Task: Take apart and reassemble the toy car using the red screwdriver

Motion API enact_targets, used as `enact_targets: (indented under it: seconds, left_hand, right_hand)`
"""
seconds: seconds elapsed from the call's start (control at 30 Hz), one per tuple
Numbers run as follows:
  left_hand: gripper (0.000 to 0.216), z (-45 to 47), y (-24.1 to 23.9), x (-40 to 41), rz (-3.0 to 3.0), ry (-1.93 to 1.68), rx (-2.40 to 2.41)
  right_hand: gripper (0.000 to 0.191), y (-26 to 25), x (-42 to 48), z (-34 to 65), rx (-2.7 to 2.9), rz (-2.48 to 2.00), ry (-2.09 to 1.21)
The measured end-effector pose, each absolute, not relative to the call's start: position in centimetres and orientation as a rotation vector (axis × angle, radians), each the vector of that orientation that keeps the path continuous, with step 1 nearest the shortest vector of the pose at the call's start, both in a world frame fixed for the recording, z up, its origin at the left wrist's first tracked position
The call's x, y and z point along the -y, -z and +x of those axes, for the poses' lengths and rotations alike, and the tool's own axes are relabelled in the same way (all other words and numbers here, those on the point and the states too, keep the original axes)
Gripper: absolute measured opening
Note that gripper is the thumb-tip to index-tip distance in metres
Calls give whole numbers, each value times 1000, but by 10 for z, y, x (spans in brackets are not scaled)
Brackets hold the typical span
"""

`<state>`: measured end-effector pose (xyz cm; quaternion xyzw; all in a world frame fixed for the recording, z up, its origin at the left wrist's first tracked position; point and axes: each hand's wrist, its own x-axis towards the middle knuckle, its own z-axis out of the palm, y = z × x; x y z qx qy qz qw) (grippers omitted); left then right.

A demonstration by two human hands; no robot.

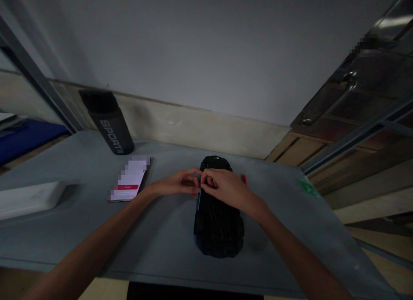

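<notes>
A toy car [221, 224] lies upside down on the table, its black underside facing up and a strip of blue body along its left edge. My right hand [224, 186] is over the middle of the car, thumb and forefinger pinched at its left edge. Whatever is in that pinch is too small to make out. From the left, my left hand [180, 182] reaches the same edge with bent fingers. Its fingertips come together close to the right ones, and what they grip is hidden. A small red object [244, 179], partly seen, lies just right of the car.
On the grey table [155, 244] a phone [127, 179] with a lit screen lies left of my hands. Behind it stands a dark bottle [111, 125] marked SPORT. A white case [32, 199] is at far left, a green plastic piece [309, 187] near the right edge. A wall rises behind.
</notes>
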<state>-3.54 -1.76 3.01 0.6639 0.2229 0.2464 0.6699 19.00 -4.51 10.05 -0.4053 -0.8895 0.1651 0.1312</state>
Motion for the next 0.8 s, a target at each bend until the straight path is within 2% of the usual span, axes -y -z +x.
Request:
enact_targets:
  seconds: [0.17,0.23,0.37,0.47,0.6,0.8]
  left_hand:
    - [41,-35,-26,17,1482,-585,-516]
    - [43,-35,-28,19,1484,-568,-528]
    - [43,-35,-32,19,1517,-560,-546]
    - [42,-35,-32,18,1537,-548,-556]
    - [43,-36,-34,19,1537,-522,-577]
    - [41,-34,-40,23,1545,-502,-608]
  right_hand:
    - [9,-109,37,194,2449,-1173,-546]
    - [17,-109,28,214,2262,-1211,-558]
    - [21,-88,14,276,1980,-1430,-320]
    - [15,-59,13,309,2035,-1672,-212]
    - [5,-30,20,316,2170,-1678,-228]
    - [19,-28,22,314,2242,-1608,-244]
